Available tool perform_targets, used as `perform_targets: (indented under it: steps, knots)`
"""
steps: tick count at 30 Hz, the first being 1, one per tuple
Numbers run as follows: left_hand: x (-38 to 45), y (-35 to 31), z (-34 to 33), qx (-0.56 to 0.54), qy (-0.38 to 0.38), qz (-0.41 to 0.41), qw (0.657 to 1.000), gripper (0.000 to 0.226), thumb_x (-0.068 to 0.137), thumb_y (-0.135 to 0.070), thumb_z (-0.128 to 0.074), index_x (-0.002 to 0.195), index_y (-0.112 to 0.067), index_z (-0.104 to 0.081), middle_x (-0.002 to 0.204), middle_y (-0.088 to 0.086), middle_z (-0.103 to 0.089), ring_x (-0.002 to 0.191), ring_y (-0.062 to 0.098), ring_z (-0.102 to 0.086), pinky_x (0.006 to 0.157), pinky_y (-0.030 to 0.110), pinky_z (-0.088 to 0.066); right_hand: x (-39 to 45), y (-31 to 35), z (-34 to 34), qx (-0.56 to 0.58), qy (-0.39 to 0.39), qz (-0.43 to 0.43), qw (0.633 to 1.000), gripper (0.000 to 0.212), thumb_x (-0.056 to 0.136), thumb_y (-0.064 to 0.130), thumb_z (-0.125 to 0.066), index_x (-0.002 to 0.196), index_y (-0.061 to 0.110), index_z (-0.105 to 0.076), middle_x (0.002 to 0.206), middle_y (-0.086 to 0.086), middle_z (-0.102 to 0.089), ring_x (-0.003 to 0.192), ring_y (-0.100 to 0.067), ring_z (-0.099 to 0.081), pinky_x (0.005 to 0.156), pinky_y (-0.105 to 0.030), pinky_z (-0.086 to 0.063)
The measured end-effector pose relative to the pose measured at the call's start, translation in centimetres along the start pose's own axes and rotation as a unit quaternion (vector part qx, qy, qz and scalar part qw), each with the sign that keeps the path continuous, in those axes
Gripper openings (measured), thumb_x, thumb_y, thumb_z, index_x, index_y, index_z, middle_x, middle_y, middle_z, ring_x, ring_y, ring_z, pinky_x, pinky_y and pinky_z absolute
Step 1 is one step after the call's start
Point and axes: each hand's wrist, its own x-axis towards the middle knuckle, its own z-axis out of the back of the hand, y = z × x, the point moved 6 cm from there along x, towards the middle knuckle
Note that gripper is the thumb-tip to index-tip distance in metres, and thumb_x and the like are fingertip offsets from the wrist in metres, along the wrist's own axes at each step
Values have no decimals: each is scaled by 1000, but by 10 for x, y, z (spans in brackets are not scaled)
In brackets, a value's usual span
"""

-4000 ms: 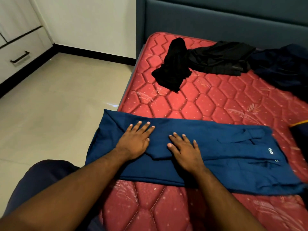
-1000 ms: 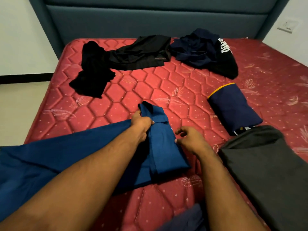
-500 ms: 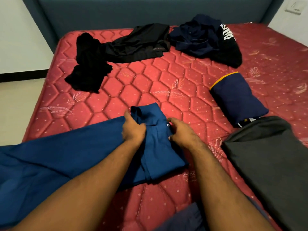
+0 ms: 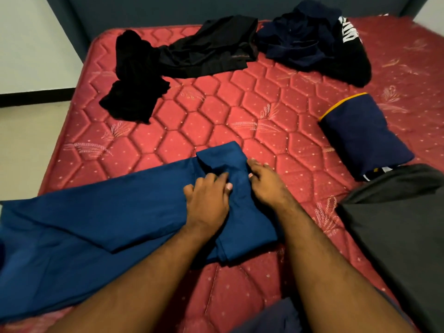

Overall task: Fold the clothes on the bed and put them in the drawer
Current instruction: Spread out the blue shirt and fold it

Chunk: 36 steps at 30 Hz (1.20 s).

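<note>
Blue trousers (image 4: 96, 224) lie across the near part of the red mattress (image 4: 216, 111), their right end folded over into a thick block. My left hand (image 4: 206, 203) rests on that fold with curled fingers gripping a bunch of the blue cloth. Beside it, my right hand (image 4: 266, 186) holds the fold's right edge, thumb on top and fingers over the side. No drawer is in view.
Unfolded clothes lie at the far side: a black garment (image 4: 134, 78), another black one (image 4: 211, 49) and a navy pile (image 4: 300, 42). A folded navy piece with yellow trim (image 4: 360, 138) and a dark grey garment (image 4: 396, 224) sit on the right. The floor (image 4: 28, 140) lies left.
Both hands have gone from the trousers' middle to their right end, which is now folded over. In the last half second they pressed the fold lower and closer together.
</note>
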Motion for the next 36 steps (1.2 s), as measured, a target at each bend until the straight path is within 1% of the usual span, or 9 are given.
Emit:
perform_targets:
  steps: [4, 8, 13, 17, 19, 23, 26, 31, 36]
  knots:
    - [17, 28, -1, -193, 42, 246, 949, 29, 91, -46, -55, 103, -21, -64, 110, 4, -65, 108, 28, -58, 90, 40, -37, -1, -3, 5, 23, -26, -10, 999, 39, 91, 14, -55, 129, 15, -59, 138, -3, -55, 131, -22, -47, 110, -40, -35]
    - [30, 37, -10, -307, 73, 320, 893, 42, 72, -51, -73, 101, -23, -64, 109, -1, -68, 104, 25, -63, 94, 43, -48, 3, -1, 13, 72, -42, 5, 996, 23, 83, 11, -67, 105, 15, -71, 113, 1, -65, 107, -17, -60, 97, -35, -45]
    - [31, 40, -16, -402, 56, 379, 832, 28, 68, -24, -78, 57, -16, -53, 57, -3, -57, 65, 29, -62, 76, 39, -55, 4, 2, 9, 62, -1, 17, 998, 16, 74, 18, -76, 84, 29, -69, 98, 5, -60, 97, -16, -57, 91, -38, -46]
    - [34, 41, -1, -476, 89, 384, 786, 28, 86, -4, -64, 66, -14, -46, 55, 6, -51, 30, 10, -41, 34, 14, -27, -4, 8, 21, 245, 10, 12, 969, 33, 76, -3, -70, 69, 25, -56, 88, 0, -57, 82, -12, -53, 78, -27, -42]
    - [31, 44, 7, -488, 149, 386, 769, 26, 90, -3, -58, 71, -13, -45, 47, 5, -57, 22, 6, -37, 30, 9, -18, -10, 11, 28, 367, 27, -11, 930, 31, 80, -14, -61, 73, 15, -55, 97, -12, -61, 89, -16, -60, 69, -15, -45]
    - [17, 47, 8, -461, 212, 355, 785, 23, 87, 1, -61, 71, -10, -49, 50, 7, -64, 23, 7, -31, 30, 9, -19, -11, 9, 22, 447, 52, -30, 892, 25, 87, -11, -55, 78, 12, -56, 86, -1, -62, 73, -7, -59, 67, -16, -48]
    - [14, 51, 2, -403, 169, 316, 842, 18, 85, -2, -61, 71, -11, -52, 59, 10, -63, 31, 14, -44, 35, 17, -33, -4, 3, 10, 304, -5, -9, 953, 15, 83, 14, -66, 87, 26, -60, 91, 7, -63, 81, -7, -58, 79, -29, -46]
    - [17, 40, 29, -256, 3, 251, 934, 22, 93, -40, -55, 93, -19, -60, 99, 7, -66, 93, 29, -60, 77, 36, -44, -7, 16, 6, 111, -107, 25, 988, 61, 78, 30, -73, 133, 21, -50, 133, 3, -53, 124, -15, -50, 102, -42, -41]
    - [17, -8, 25, -52, -45, -23, 997, 44, 86, -33, -50, 127, -19, -56, 122, 9, -57, 104, 33, -57, 80, 43, -49, -2, 5, 29, 211, -193, -20, 958, 43, 93, 12, -57, 135, 8, -51, 137, -9, -54, 127, -23, -48, 108, -31, -36]
